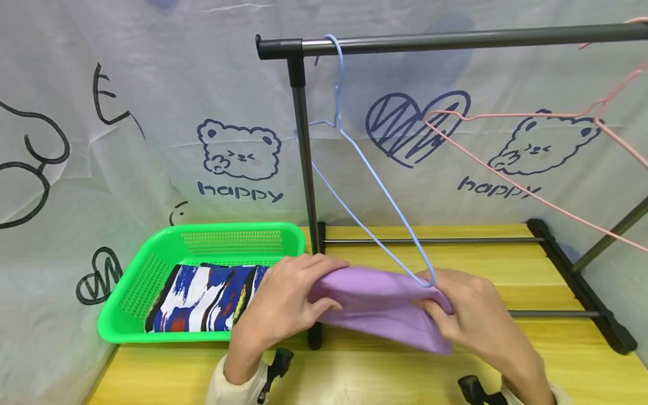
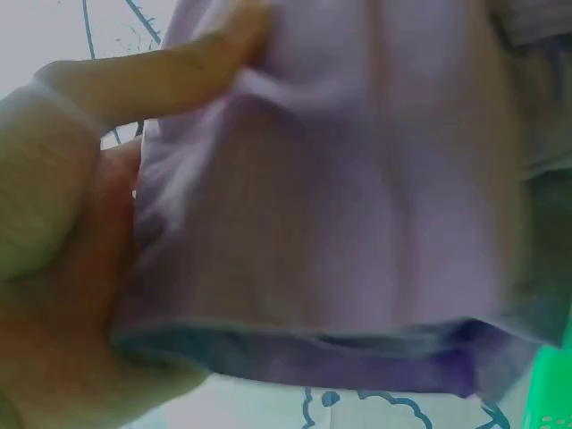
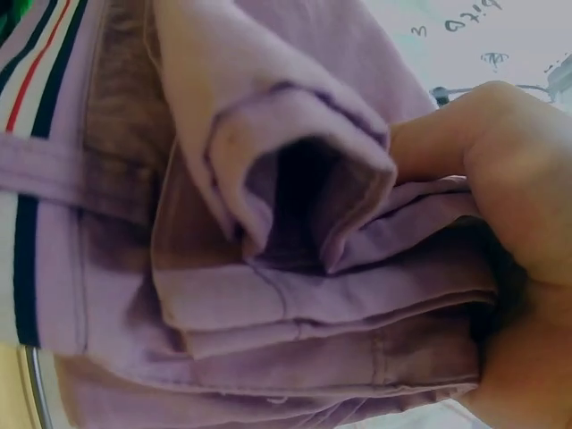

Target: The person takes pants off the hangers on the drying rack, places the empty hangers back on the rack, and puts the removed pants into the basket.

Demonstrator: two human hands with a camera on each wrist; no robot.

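A folded purple garment (image 1: 374,306) is stretched between both hands above the table. My left hand (image 1: 283,298) grips its left end, thumb in front and fingers over the top. The right hand (image 1: 471,315) pinches the other end, thumb on the near side. In the right wrist view, the garment (image 3: 295,313) shows several folded layers, an open rolled end and navy, white and red striped trim. A light blue hanger (image 1: 377,174) hangs from the rack, its lower corner overlapping the garment near my right fingers; I cannot tell whether they touch. The left wrist view is blurred.
A green basket (image 1: 202,337) at left holds a folded blue, white and red patterned cloth (image 1: 202,298). The black rack's bar (image 1: 455,38) spans the top right, with a pink hanger (image 1: 536,115) on it. The rack's feet (image 1: 582,287) stand on the yellow wood-grain table (image 1: 405,377).
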